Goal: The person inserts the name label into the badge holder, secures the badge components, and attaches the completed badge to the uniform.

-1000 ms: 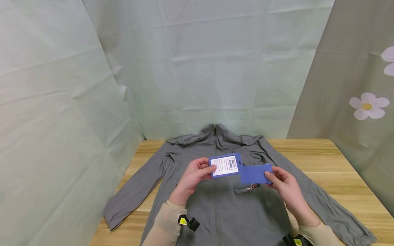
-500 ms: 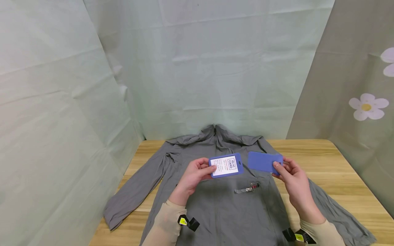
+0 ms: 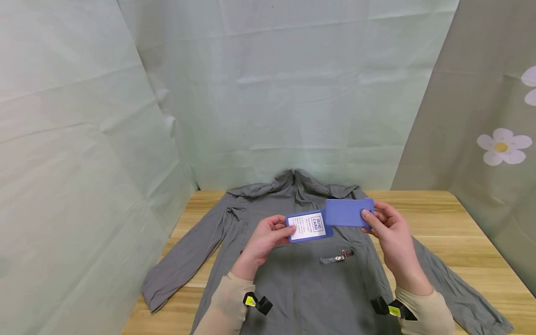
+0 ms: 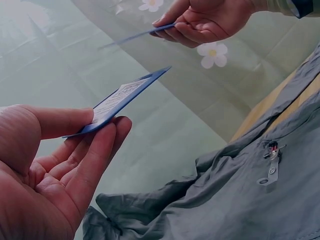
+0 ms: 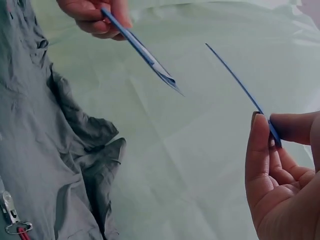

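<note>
My left hand [image 3: 268, 239] pinches a blue badge holder [image 3: 329, 233] between thumb and fingers, its white "ID/IC CARD" insert [image 3: 307, 226] facing up. In my right hand [image 3: 391, 232] is a plain blue flat cover [image 3: 344, 212], pinched at its right end. The cover overlaps the holder's upper right corner in the head view, but both wrist views show a gap between the two. Both pieces are held up over a grey jacket [image 3: 318, 293] spread out on the table. A small badge clip [image 4: 272, 165] with a clear strap and a red part lies on the jacket's front.
The wooden table [image 3: 423, 218] shows on both sides of the jacket, whose sleeves [image 3: 184, 265] spread left and right. Pale fabric sheets [image 3: 293, 93] hang behind and at the left. A flower-printed sheet [image 3: 465, 93] hangs at the right.
My right hand drew the cover rightward and up off the holder's edge, then brought it back left and higher, overlapping the holder's corner in view. My left hand has stayed nearly still.
</note>
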